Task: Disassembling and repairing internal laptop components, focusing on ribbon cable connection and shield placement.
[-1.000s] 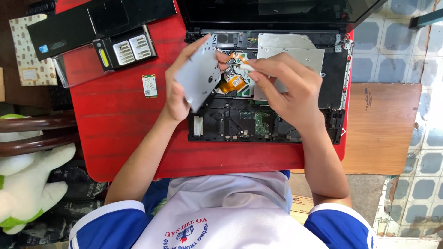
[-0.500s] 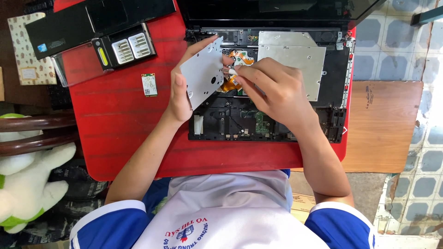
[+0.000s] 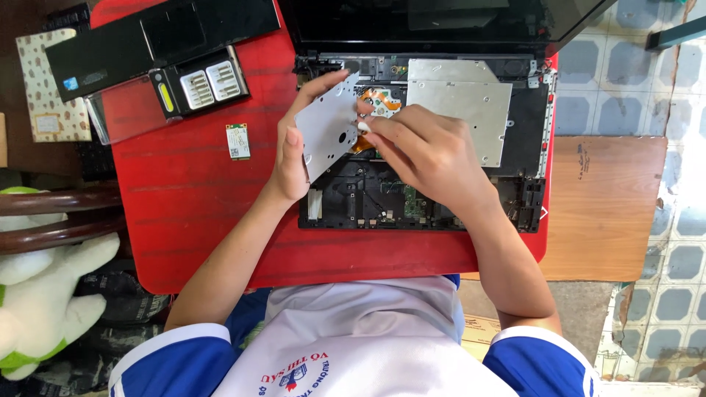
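Note:
An opened black laptop base point(image 3: 515, 198) lies on a red table point(image 3: 191, 213), its inner boards bare. My left hand point(image 3: 298, 140) holds a grey metal plate point(image 3: 329, 132) tilted up over the left part of the base. My right hand point(image 3: 426, 151) reaches across the middle, its fingertips pinching at the plate's right edge beside an orange flat cable point(image 3: 382, 99). A silver optical drive point(image 3: 471, 103) sits in the base to the right of my hands.
A black palm-rest cover point(image 3: 147, 37) and a clear-lidded screwdriver bit case point(image 3: 195, 84) lie at the table's upper left. A small green circuit card point(image 3: 237, 140) rests beside them. A wooden stool point(image 3: 603, 206) stands right; a plush toy point(image 3: 37, 294) sits lower left.
My left hand has tilted the metal plate more upright and shifted it slightly right. My right hand has slid left, off the drive and onto the plate's edge.

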